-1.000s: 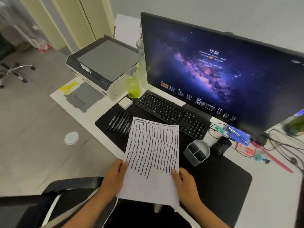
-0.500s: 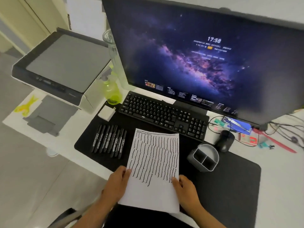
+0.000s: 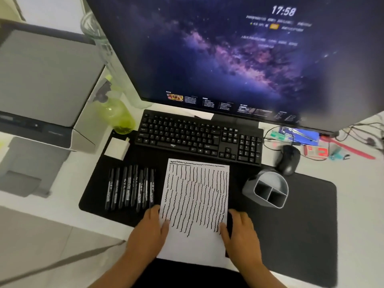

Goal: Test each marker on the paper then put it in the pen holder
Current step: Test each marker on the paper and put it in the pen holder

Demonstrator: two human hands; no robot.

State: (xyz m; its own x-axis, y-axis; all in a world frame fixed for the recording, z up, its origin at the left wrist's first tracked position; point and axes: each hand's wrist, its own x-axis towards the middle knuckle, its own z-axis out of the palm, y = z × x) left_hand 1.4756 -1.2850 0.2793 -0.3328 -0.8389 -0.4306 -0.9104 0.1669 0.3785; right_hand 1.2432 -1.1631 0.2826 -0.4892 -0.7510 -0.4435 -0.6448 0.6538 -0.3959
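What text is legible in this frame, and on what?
"17:58" on the monitor.
"aigo" on the keyboard, front edge.
Key legends on the keyboard: too small to read.
White print on the markers: blurred, unreadable.
Lines under the clock and the tiles along the monitor's bottom: blurred.
Wavy strokes on the paper: test scribbles, no words.
Pen holder: no text.

Monitor (image 3: 239, 59) – clock "17:58"; keyboard (image 3: 197, 138) – "aigo" below spacebar; marker labels unreadable.
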